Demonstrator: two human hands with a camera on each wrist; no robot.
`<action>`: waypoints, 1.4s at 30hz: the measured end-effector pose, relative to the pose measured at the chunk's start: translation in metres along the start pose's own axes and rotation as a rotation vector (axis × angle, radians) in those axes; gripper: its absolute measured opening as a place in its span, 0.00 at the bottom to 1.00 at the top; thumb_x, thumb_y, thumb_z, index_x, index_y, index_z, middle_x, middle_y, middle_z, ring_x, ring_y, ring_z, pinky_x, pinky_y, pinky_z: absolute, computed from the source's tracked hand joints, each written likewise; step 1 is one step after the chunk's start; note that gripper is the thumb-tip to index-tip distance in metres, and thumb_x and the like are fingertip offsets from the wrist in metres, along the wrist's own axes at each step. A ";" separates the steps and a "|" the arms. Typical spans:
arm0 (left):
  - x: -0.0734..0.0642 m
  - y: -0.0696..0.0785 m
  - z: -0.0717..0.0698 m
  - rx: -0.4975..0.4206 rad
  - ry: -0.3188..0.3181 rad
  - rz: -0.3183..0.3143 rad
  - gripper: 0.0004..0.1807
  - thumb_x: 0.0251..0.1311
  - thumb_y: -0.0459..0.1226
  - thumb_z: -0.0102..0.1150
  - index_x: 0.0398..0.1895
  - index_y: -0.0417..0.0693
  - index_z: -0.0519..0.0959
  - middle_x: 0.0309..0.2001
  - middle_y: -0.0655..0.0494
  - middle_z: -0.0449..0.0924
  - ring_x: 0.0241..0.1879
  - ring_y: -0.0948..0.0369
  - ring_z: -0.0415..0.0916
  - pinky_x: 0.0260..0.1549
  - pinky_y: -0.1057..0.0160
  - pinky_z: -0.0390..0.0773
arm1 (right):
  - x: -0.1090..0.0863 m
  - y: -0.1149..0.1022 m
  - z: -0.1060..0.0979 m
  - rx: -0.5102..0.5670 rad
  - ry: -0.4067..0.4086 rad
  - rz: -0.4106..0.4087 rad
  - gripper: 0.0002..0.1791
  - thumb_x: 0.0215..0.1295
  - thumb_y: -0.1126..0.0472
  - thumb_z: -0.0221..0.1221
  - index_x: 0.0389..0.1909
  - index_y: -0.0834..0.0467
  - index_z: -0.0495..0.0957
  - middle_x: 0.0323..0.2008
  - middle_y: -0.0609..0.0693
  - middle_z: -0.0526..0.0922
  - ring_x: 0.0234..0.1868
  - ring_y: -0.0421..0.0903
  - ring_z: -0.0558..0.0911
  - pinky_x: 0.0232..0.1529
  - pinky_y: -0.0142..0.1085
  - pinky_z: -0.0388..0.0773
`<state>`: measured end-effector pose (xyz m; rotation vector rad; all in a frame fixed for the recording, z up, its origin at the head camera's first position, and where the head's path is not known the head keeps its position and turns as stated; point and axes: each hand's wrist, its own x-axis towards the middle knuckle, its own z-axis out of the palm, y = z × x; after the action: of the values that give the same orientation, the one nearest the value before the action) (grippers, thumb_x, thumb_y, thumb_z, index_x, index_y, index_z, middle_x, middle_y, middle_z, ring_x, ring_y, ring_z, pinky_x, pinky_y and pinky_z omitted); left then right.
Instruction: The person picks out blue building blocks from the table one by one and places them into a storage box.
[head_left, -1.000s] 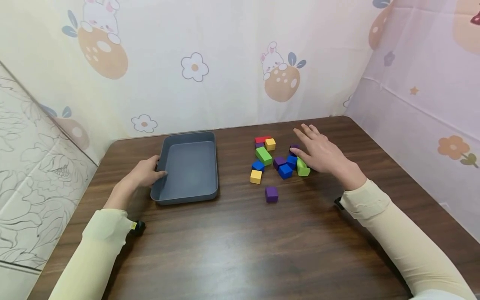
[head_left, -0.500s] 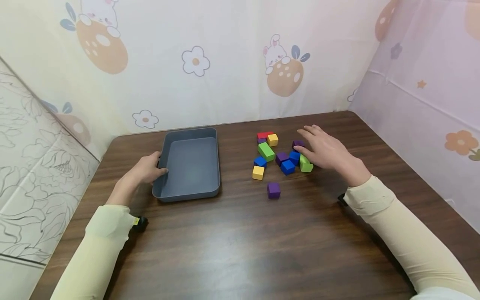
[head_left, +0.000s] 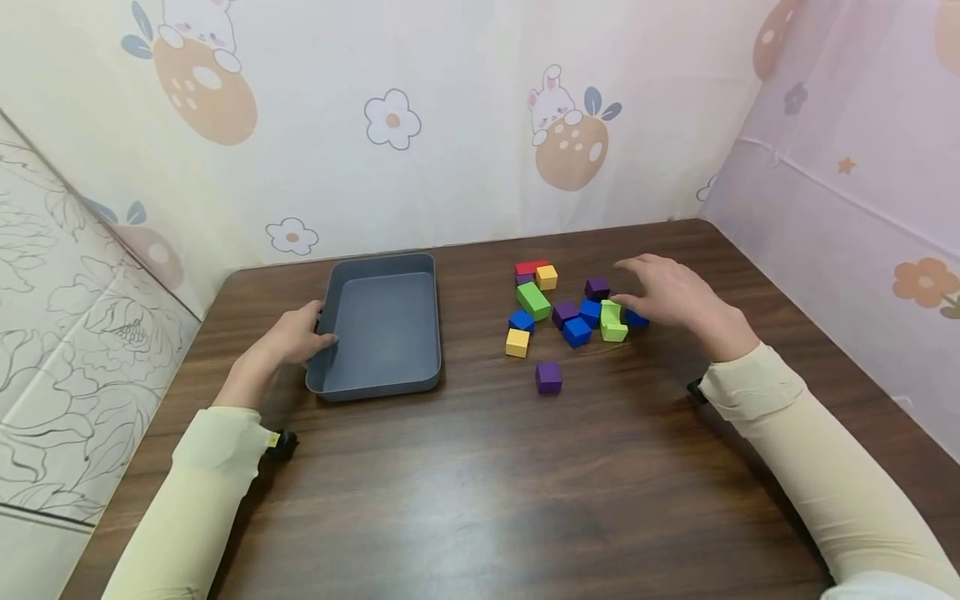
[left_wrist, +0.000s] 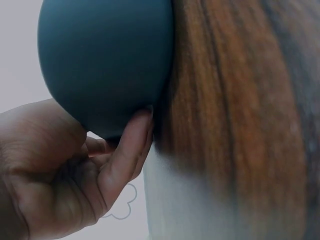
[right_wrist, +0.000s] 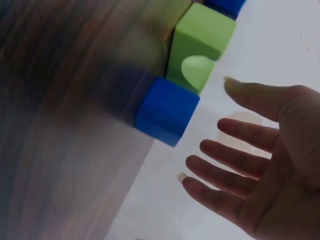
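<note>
Clearly, the left hand [head_left: 292, 337] grips the left wall of the grey tray [head_left: 382, 389], thumb over its rim and fingers outside; the tray sits flat on the table [head_left: 420, 517]. It looks stiff, smooth and fairly light, so that rim seems a sound place to hold. Right of it lie a yellow cube [head_left: 517, 342], a long green block [head_left: 533, 301] and, nearer the person, a purple cube [head_left: 548, 377]. They look hard, light and sturdy, perhaps slick, best pinched across opposite faces. The notched light-green block [head_left: 612, 325] offers its straight sides. Just beside it is a blue block [head_left: 636, 317]; near both hovers the right hand [head_left: 667, 287], fingers parted, loosely extended, holding nothing.
</note>
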<state>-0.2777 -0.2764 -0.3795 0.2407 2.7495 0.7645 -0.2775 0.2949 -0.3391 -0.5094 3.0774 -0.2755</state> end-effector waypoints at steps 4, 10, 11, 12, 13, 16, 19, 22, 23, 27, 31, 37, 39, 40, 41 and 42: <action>-0.001 0.000 -0.001 -0.011 0.003 -0.007 0.37 0.77 0.33 0.56 0.79 0.25 0.51 0.66 0.18 0.65 0.51 0.34 0.83 0.28 0.55 0.90 | 0.000 0.008 -0.005 0.007 -0.022 0.007 0.34 0.71 0.53 0.69 0.70 0.67 0.73 0.67 0.71 0.75 0.67 0.70 0.74 0.65 0.68 0.72; -0.003 0.001 -0.002 -0.022 -0.005 -0.021 0.38 0.77 0.33 0.56 0.79 0.25 0.50 0.68 0.17 0.64 0.53 0.33 0.82 0.29 0.54 0.90 | 0.001 0.015 -0.009 0.034 -0.045 -0.001 0.31 0.70 0.53 0.71 0.65 0.69 0.77 0.60 0.71 0.81 0.59 0.68 0.80 0.59 0.66 0.77; -0.003 0.001 -0.002 -0.023 -0.006 -0.023 0.38 0.77 0.33 0.56 0.79 0.25 0.50 0.68 0.17 0.64 0.53 0.33 0.82 0.29 0.54 0.90 | 0.002 0.016 -0.009 0.045 -0.049 0.000 0.31 0.69 0.54 0.71 0.64 0.70 0.78 0.59 0.71 0.82 0.58 0.68 0.81 0.58 0.66 0.78; -0.003 0.001 -0.002 -0.025 -0.008 -0.024 0.38 0.77 0.33 0.56 0.80 0.25 0.49 0.68 0.17 0.63 0.53 0.33 0.82 0.29 0.54 0.90 | 0.002 0.017 -0.009 0.054 -0.055 0.003 0.31 0.69 0.54 0.71 0.64 0.70 0.78 0.58 0.71 0.83 0.58 0.68 0.82 0.57 0.65 0.78; -0.003 0.001 -0.001 -0.025 -0.010 -0.024 0.38 0.77 0.33 0.56 0.80 0.25 0.49 0.68 0.17 0.63 0.53 0.33 0.82 0.29 0.54 0.90 | 0.002 0.017 -0.009 0.064 -0.064 0.007 0.30 0.69 0.54 0.71 0.64 0.70 0.78 0.58 0.70 0.83 0.57 0.68 0.82 0.57 0.65 0.79; -0.002 0.000 -0.001 -0.029 -0.010 -0.024 0.38 0.77 0.33 0.56 0.80 0.26 0.49 0.69 0.18 0.63 0.54 0.32 0.81 0.29 0.54 0.90 | 0.001 0.018 -0.009 0.080 -0.088 0.009 0.30 0.69 0.54 0.71 0.64 0.69 0.78 0.58 0.71 0.83 0.58 0.68 0.82 0.57 0.65 0.79; -0.002 0.000 0.000 -0.034 -0.007 -0.025 0.38 0.77 0.33 0.56 0.80 0.26 0.50 0.69 0.18 0.63 0.54 0.32 0.81 0.29 0.54 0.90 | 0.000 0.019 -0.009 0.079 -0.111 0.001 0.30 0.70 0.54 0.71 0.64 0.69 0.78 0.59 0.70 0.83 0.58 0.68 0.82 0.58 0.64 0.79; -0.002 0.000 0.000 -0.039 -0.001 -0.036 0.38 0.76 0.32 0.57 0.80 0.27 0.50 0.70 0.18 0.62 0.55 0.31 0.80 0.29 0.54 0.90 | -0.001 0.020 -0.009 0.085 -0.133 -0.003 0.29 0.70 0.54 0.70 0.63 0.69 0.79 0.57 0.68 0.84 0.56 0.66 0.83 0.56 0.63 0.80; -0.002 0.000 0.000 -0.036 0.000 -0.036 0.38 0.77 0.32 0.57 0.80 0.27 0.50 0.70 0.18 0.62 0.55 0.31 0.80 0.29 0.54 0.90 | -0.001 0.020 -0.009 0.086 -0.142 -0.004 0.28 0.71 0.53 0.70 0.62 0.68 0.80 0.55 0.67 0.85 0.56 0.65 0.84 0.56 0.62 0.81; -0.003 0.002 -0.001 -0.036 -0.006 -0.033 0.38 0.77 0.33 0.56 0.80 0.26 0.49 0.70 0.18 0.62 0.56 0.31 0.80 0.30 0.53 0.90 | -0.001 0.021 -0.008 0.082 -0.169 -0.026 0.27 0.70 0.52 0.71 0.60 0.67 0.82 0.52 0.64 0.87 0.52 0.62 0.85 0.54 0.61 0.82; -0.004 0.003 -0.001 -0.042 -0.015 -0.036 0.39 0.78 0.33 0.56 0.80 0.26 0.48 0.70 0.18 0.61 0.56 0.31 0.79 0.30 0.53 0.90 | 0.000 0.023 -0.005 0.064 -0.201 -0.049 0.27 0.67 0.52 0.73 0.59 0.67 0.83 0.50 0.63 0.87 0.50 0.60 0.85 0.53 0.60 0.83; -0.003 0.002 -0.002 -0.042 -0.014 -0.035 0.39 0.77 0.33 0.56 0.81 0.26 0.48 0.69 0.18 0.62 0.55 0.32 0.80 0.29 0.53 0.90 | -0.003 0.026 -0.003 0.057 -0.225 -0.050 0.28 0.64 0.56 0.76 0.58 0.69 0.82 0.47 0.63 0.87 0.45 0.57 0.85 0.51 0.59 0.84; -0.003 0.002 -0.002 -0.042 -0.014 -0.032 0.39 0.77 0.33 0.56 0.80 0.26 0.48 0.69 0.17 0.62 0.54 0.32 0.81 0.29 0.53 0.90 | -0.003 0.025 -0.003 0.057 -0.219 -0.047 0.27 0.63 0.57 0.76 0.57 0.69 0.83 0.47 0.63 0.88 0.45 0.57 0.85 0.51 0.59 0.84; -0.003 0.003 -0.002 -0.040 -0.014 -0.031 0.39 0.77 0.33 0.56 0.80 0.26 0.48 0.69 0.17 0.62 0.54 0.32 0.81 0.29 0.53 0.90 | -0.003 0.025 -0.003 0.058 -0.218 -0.045 0.27 0.62 0.57 0.76 0.57 0.69 0.83 0.46 0.63 0.88 0.45 0.57 0.85 0.51 0.59 0.84; -0.004 0.003 -0.002 -0.040 -0.015 -0.030 0.39 0.77 0.33 0.56 0.80 0.26 0.48 0.69 0.17 0.62 0.54 0.32 0.81 0.28 0.53 0.90 | -0.003 0.025 -0.002 0.058 -0.216 -0.043 0.27 0.62 0.58 0.76 0.57 0.69 0.83 0.46 0.63 0.88 0.45 0.57 0.85 0.51 0.59 0.84; -0.004 0.004 -0.003 -0.040 -0.015 -0.031 0.39 0.77 0.33 0.57 0.80 0.26 0.49 0.69 0.17 0.62 0.54 0.33 0.81 0.28 0.53 0.90 | -0.003 0.024 -0.002 0.059 -0.215 -0.039 0.26 0.62 0.58 0.76 0.56 0.69 0.83 0.46 0.62 0.88 0.45 0.57 0.85 0.51 0.59 0.84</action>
<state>-0.2748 -0.2755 -0.3746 0.1941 2.7145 0.8052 -0.2820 0.3185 -0.3410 -0.5567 2.8455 -0.2899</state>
